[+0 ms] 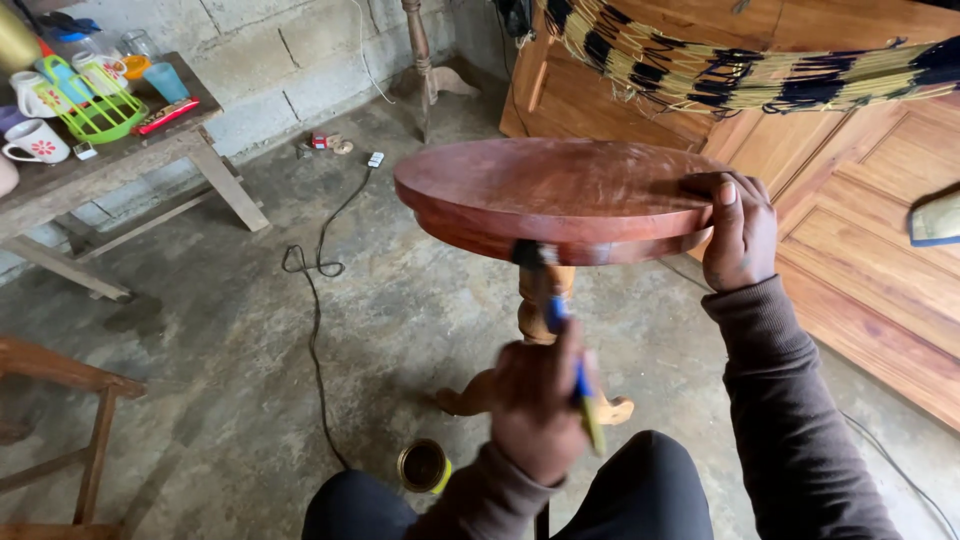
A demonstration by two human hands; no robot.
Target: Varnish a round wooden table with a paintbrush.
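I see my left hand (pixel 537 400) closed around a blue-and-yellow-handled paintbrush (pixel 560 330), blurred, its dark bristles touching the front edge of the round reddish-brown pedestal table (pixel 550 185), while my right hand (pixel 738 232) is clamped on the table's right rim, thumb on top and fingers under the edge. The table stands tilted on the concrete floor (pixel 400 310), its turned post and feet below the top, with an open tin (pixel 424 465) just left of its feet. Well left of the table stands a wooden bench (pixel 120 160) carrying mugs (pixel 35 140) and a green basket (pixel 95 105).
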